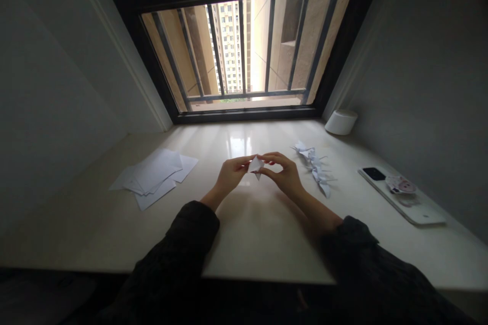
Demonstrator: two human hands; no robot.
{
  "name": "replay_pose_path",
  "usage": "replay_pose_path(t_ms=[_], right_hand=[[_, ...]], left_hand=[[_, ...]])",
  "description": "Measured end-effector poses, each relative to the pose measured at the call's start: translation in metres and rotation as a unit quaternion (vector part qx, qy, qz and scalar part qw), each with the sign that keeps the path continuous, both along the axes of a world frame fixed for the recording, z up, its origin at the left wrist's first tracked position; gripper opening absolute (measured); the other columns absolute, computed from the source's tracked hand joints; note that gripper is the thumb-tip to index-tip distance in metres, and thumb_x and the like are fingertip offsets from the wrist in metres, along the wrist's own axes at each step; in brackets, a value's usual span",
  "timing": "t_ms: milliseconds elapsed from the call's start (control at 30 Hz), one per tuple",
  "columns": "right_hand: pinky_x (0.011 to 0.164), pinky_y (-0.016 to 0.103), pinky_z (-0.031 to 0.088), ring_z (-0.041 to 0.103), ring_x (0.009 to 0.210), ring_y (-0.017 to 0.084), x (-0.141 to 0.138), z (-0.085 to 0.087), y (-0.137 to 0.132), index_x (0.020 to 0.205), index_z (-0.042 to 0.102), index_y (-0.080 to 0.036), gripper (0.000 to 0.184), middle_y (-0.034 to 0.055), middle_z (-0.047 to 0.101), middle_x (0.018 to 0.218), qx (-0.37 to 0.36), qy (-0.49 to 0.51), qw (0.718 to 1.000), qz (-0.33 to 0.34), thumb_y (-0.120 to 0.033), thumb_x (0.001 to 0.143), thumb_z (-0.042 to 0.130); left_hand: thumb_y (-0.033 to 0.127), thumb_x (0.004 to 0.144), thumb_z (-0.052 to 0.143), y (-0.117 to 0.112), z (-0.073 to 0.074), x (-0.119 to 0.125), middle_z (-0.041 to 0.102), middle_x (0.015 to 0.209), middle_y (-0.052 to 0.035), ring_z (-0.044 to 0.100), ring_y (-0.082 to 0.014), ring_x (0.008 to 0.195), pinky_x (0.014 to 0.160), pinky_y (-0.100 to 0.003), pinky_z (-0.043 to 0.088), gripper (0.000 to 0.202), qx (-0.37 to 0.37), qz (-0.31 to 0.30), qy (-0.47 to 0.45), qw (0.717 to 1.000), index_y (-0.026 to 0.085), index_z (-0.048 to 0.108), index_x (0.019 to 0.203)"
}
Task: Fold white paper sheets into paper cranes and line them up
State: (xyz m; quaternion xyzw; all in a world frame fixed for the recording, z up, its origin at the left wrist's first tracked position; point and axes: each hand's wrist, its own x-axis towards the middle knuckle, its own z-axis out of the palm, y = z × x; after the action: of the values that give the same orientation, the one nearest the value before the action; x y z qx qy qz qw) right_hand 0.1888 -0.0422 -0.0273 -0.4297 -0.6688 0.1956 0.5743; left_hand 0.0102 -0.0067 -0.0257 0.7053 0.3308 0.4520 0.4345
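Between my two hands, above the middle of the pale sill, is a small folded piece of white paper (256, 164) with a pointed top and a point hanging below. My left hand (235, 170) grips its left side, fingers closed. On the other side, my right hand (284, 167) pinches it between thumb and fingertips. Just right of my right hand, several white folded paper cranes (314, 166) stand in a row. To the left lies a loose, fanned pile of white paper sheets (154, 172).
A phone (402, 195) with a round cartoon grip lies back-up at the right. A white cylindrical object (341, 122) stands in the far right corner. Behind the sill (244, 249) is a dark-framed window (244, 116) with bars outside. Walls rise on both sides.
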Motion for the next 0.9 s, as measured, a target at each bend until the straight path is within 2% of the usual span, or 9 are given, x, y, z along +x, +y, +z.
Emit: replay_pose_path(t_ms=[133, 233, 333, 467, 533, 633, 733, 800, 900], right_hand=[[0.079, 0.037, 0.051, 0.065, 0.085, 0.021, 0.001, -0.004, 0.000, 0.099, 0.072, -0.028, 0.030, 0.0043, 0.072, 0.097, -0.003, 0.018, 1.000, -0.010, -0.033, 0.070, 0.076], [0.077, 0.036, 0.052, 0.065, 0.082, 0.020, 0.001, -0.006, 0.000, 0.099, 0.073, -0.027, 0.029, 0.0034, 0.073, 0.092, -0.010, 0.028, 0.999, -0.012, -0.032, 0.070, 0.075], [0.076, 0.036, 0.052, 0.067, 0.081, 0.021, 0.001, -0.006, 0.000, 0.097, 0.073, -0.027, 0.028, 0.0031, 0.074, 0.090, -0.011, 0.037, 0.999, -0.011, -0.032, 0.070, 0.075], [0.078, 0.037, 0.053, 0.068, 0.085, 0.022, 0.002, -0.005, 0.000, 0.095, 0.073, -0.029, 0.023, 0.0032, 0.074, 0.093, -0.017, 0.040, 0.999, -0.005, -0.033, 0.072, 0.074], [0.078, 0.037, 0.053, 0.067, 0.086, 0.022, 0.002, -0.005, 0.000, 0.096, 0.073, -0.030, 0.022, 0.0028, 0.074, 0.093, -0.012, 0.026, 1.000, -0.008, -0.033, 0.074, 0.072], [0.078, 0.037, 0.053, 0.067, 0.084, 0.021, 0.004, -0.005, 0.001, 0.098, 0.073, -0.031, 0.022, 0.0025, 0.074, 0.093, 0.002, -0.017, 1.000, -0.023, -0.030, 0.076, 0.071], [0.076, 0.037, 0.053, 0.067, 0.081, 0.021, 0.004, -0.006, 0.001, 0.097, 0.073, -0.032, 0.021, 0.0028, 0.074, 0.090, 0.005, -0.057, 0.997, -0.044, -0.030, 0.076, 0.070], [0.074, 0.037, 0.053, 0.066, 0.078, 0.021, 0.003, -0.007, 0.001, 0.097, 0.073, -0.030, 0.021, 0.0034, 0.074, 0.088, -0.005, -0.067, 0.996, -0.050, -0.032, 0.076, 0.070], [0.069, 0.034, 0.052, 0.065, 0.074, 0.019, 0.001, -0.007, 0.001, 0.102, 0.072, -0.029, 0.028, 0.0036, 0.074, 0.085, -0.029, -0.049, 0.998, -0.038, -0.035, 0.075, 0.070]], left_hand=[[0.029, 0.077, 0.066, -0.003, 0.000, 0.003, 0.070, 0.106, -0.0093, 0.066, -0.0249, 0.098, 0.088, -0.041, 0.053, 0.041, -0.013, -0.020, -0.012, 1.000, 0.017, 0.065, 0.116], [0.033, 0.078, 0.065, -0.004, 0.001, 0.003, 0.071, 0.105, -0.0082, 0.067, -0.0238, 0.095, 0.089, -0.043, 0.053, 0.044, -0.024, -0.041, -0.028, 0.998, 0.016, 0.063, 0.118], [0.034, 0.080, 0.063, -0.004, 0.002, 0.001, 0.070, 0.107, -0.0093, 0.066, -0.0240, 0.098, 0.090, -0.043, 0.052, 0.044, -0.003, -0.042, -0.007, 0.999, 0.015, 0.062, 0.120], [0.032, 0.082, 0.062, -0.005, 0.005, -0.004, 0.070, 0.108, -0.0083, 0.068, -0.0223, 0.094, 0.086, -0.038, 0.055, 0.043, 0.063, -0.020, 0.080, 0.995, 0.020, 0.060, 0.123], [0.035, 0.078, 0.067, -0.007, 0.009, -0.006, 0.069, 0.110, -0.0065, 0.068, -0.0213, 0.092, 0.084, -0.037, 0.055, 0.048, 0.117, -0.004, 0.125, 0.985, 0.025, 0.058, 0.124], [0.038, 0.070, 0.074, -0.012, 0.016, -0.007, 0.064, 0.121, -0.0056, 0.064, -0.0230, 0.104, 0.090, -0.038, 0.053, 0.058, 0.234, 0.075, 0.167, 0.955, 0.029, 0.058, 0.124], [0.034, 0.075, 0.070, -0.017, 0.019, -0.007, 0.067, 0.116, -0.0037, 0.063, -0.0213, 0.107, 0.092, -0.037, 0.051, 0.039, 0.308, 0.096, 0.163, 0.932, 0.029, 0.065, 0.114], [0.032, 0.078, 0.068, -0.018, 0.019, -0.006, 0.071, 0.106, -0.0025, 0.066, -0.0209, 0.101, 0.088, -0.036, 0.053, 0.025, 0.326, 0.098, 0.165, 0.926, 0.029, 0.070, 0.103], [0.030, 0.079, 0.066, -0.019, 0.017, -0.005, 0.073, 0.099, -0.0016, 0.068, -0.0207, 0.095, 0.083, -0.035, 0.055, 0.017, 0.328, 0.110, 0.164, 0.924, 0.029, 0.072, 0.095]])
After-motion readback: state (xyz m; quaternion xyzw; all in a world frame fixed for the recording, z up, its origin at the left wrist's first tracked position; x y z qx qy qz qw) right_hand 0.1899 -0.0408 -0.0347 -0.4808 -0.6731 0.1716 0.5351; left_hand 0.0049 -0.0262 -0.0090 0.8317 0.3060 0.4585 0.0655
